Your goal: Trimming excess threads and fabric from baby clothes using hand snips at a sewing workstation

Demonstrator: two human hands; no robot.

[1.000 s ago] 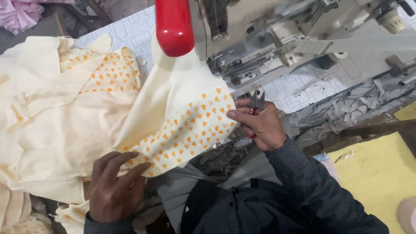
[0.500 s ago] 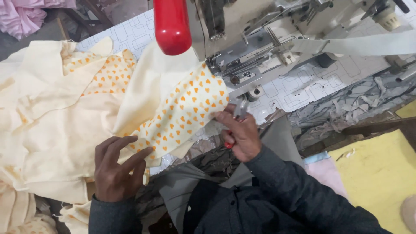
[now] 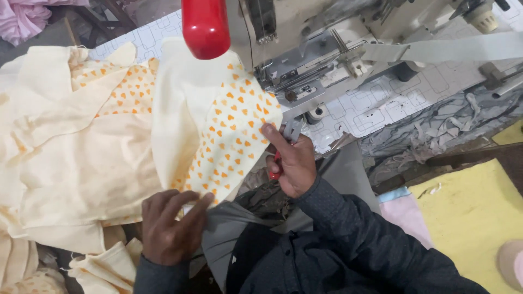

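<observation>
A cream cloth piece printed with orange hearts (image 3: 231, 130) lies on the machine table, one corner by the sewing machine head (image 3: 305, 60). My left hand (image 3: 171, 223) presses its near edge flat against the table. My right hand (image 3: 289, 160) holds small red-handled scissors (image 3: 282, 155), the blades pointing up beside the cloth's right edge, its forefinger touching the fabric. A red thread cone (image 3: 206, 24) stands above the cloth.
A heap of plain cream fabric (image 3: 65, 152) fills the left side. The white patterned table top (image 3: 381, 103) extends right under the machine. Grey fabric scraps (image 3: 441, 130) lie along its edge. A yellow sheet (image 3: 468, 212) covers the lower right, and pink cloth (image 3: 22, 19) lies top left.
The printed cloth has slid left and down, away from the machine's needle area. My right hand with the scissors followed it toward me; my left hand shifted along the near edge.
</observation>
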